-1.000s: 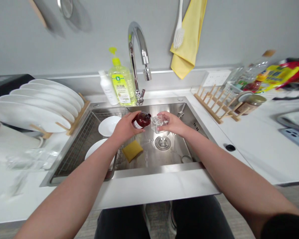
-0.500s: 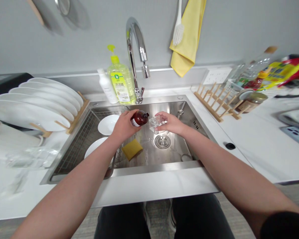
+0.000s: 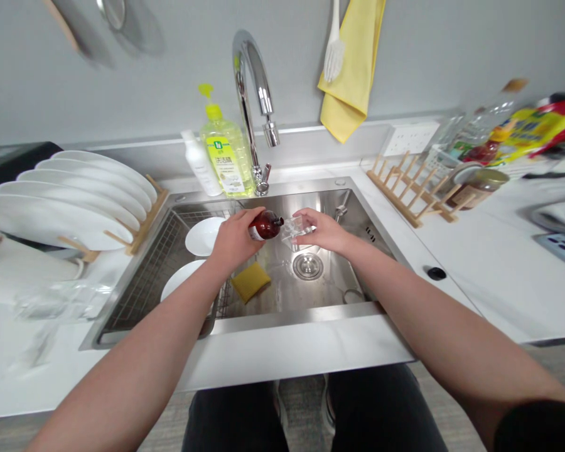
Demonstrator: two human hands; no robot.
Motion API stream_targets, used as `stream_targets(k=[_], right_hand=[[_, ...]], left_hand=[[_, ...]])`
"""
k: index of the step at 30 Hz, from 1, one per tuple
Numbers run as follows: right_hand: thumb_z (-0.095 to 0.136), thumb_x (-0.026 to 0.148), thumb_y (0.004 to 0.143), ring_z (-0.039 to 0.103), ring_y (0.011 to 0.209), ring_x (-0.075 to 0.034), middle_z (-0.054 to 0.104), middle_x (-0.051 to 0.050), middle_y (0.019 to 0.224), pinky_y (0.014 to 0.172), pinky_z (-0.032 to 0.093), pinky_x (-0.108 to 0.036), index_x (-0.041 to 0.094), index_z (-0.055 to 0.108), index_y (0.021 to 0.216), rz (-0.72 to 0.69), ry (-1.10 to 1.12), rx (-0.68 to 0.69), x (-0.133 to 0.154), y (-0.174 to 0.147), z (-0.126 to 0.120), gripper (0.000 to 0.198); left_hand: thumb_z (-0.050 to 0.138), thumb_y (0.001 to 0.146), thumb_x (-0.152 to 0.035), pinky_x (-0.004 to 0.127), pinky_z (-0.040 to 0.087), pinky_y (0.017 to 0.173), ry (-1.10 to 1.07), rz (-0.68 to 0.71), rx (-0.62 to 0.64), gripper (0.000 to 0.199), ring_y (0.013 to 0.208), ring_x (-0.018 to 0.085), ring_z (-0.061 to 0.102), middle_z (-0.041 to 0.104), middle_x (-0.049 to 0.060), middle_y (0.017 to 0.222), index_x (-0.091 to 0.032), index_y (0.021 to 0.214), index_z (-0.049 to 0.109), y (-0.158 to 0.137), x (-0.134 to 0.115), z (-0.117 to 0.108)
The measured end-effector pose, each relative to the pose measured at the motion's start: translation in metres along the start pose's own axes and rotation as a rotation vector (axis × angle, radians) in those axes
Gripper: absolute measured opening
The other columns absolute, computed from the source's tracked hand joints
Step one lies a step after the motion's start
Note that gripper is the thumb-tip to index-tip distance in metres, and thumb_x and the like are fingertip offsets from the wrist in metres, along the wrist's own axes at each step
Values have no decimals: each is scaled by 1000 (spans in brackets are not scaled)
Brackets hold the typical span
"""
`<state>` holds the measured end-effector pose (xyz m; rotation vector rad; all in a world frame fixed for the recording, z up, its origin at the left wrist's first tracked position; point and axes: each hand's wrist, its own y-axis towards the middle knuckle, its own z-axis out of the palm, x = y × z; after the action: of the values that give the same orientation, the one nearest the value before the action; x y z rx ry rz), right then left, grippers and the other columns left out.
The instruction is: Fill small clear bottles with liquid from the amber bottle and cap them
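Note:
Over the sink, my left hand (image 3: 238,238) is wrapped round a brown bottle (image 3: 267,225) that lies tilted, its dark narrow mouth pointing right. Facing it, my right hand (image 3: 321,230) grips a small clear cup (image 3: 293,230) by its right side. The bottle's mouth is right at the cup's left edge; whether they touch, I cannot tell. Any liquid in the cup is too hard to make out. Below them are a yellow sponge (image 3: 251,282) and the round drain (image 3: 307,267) on the sink floor.
White bowls (image 3: 204,236) sit in the wire rack (image 3: 136,276) at the sink's left. The faucet (image 3: 254,81), a dish soap bottle (image 3: 226,154) and a white bottle (image 3: 201,164) stand behind. Plates (image 3: 70,207) fill a wooden rack on the left; another wooden rack (image 3: 409,191) stands right.
The brown bottle has tipped further and its mouth has come closer to the clear cup. Both hands keep their hold. The view has shifted slightly.

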<state>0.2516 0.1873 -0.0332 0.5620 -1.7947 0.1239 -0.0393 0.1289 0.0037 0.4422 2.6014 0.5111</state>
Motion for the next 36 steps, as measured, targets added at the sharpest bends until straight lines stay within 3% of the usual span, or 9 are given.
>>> stream_targets(k=[21,36], right_hand=[[106,44,63,72,103,-27,77,-3,109,101,58,-45,25,74,124,3,-30,53,11,-2,1,72],[108,42,62,75,107,-28,80,-4,112,102,62,-46,26,77,125,22,-40,59,7,-1,1,72]], left_hand=[[77,84,-17,58,49,122,184,19,-25,81,142,41,66,75,10,156,-34,162,68,-1,-8,-5],[73,87,-13,67,35,133,207,36,-25,82,150,43,61,73,9,159,-39,164,67,-4,-18,-10]])
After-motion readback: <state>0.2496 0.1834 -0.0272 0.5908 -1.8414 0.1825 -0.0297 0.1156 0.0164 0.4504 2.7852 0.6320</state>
